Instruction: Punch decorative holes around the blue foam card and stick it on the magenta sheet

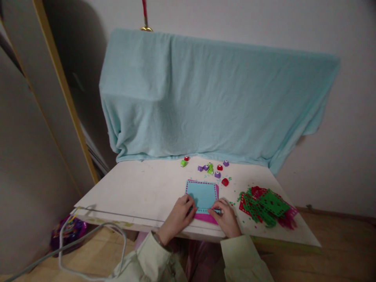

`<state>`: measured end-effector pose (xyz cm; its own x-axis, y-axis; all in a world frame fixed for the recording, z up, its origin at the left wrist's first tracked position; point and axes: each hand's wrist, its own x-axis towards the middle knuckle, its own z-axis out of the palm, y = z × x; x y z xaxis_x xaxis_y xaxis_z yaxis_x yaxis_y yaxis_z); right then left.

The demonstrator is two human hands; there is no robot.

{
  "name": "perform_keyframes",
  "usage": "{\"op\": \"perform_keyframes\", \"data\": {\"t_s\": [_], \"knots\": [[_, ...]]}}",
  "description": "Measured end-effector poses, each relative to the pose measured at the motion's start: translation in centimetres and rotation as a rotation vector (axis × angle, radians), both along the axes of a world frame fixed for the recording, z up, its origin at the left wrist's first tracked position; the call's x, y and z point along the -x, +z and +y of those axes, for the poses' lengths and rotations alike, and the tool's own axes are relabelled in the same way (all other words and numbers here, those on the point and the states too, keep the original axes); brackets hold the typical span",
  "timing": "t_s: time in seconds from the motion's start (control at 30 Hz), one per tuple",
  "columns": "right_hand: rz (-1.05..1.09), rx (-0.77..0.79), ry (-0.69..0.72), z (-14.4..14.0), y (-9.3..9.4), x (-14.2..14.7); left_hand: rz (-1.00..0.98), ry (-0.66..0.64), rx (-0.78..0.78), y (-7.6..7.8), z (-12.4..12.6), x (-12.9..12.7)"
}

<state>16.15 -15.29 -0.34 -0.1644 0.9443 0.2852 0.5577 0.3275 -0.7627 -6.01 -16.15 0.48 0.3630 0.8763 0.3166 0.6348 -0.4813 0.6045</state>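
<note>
- The blue sheet [202, 194] under both hands looks like thin matt paper, laid on a pink sheet [209, 217] of the same dull finish.
- The green and red cut pieces [266, 205] look like flat matt paper or foam; which one is unclear.
- The small punches [217, 168] are glossy coloured plastic.
- The bench [141, 192] is smooth, pale, painted board.
- The light blue cloth [205, 98] is soft and fuzzy.
- The floor [323, 250] is wood.

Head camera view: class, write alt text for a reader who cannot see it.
Both hands, left and right, press a light blue sheet on a pink sheet on a white table. Small paper punches lie behind; green and red punched sheets are piled right.
</note>
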Motion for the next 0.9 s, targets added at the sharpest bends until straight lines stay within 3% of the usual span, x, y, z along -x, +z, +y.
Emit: {"op": "perform_keyframes", "data": {"t_s": [0.53,0.9], "knots": [[-0.061,-0.016,0.041,0.0,0.3,-0.2,0.065,-0.089,-0.051,1.5,-0.9,0.3],[-0.054,-0.038,0.043,-0.2,0.4,0.0,0.081,-0.1,-0.068,1.5,-0.8,0.3]]}}
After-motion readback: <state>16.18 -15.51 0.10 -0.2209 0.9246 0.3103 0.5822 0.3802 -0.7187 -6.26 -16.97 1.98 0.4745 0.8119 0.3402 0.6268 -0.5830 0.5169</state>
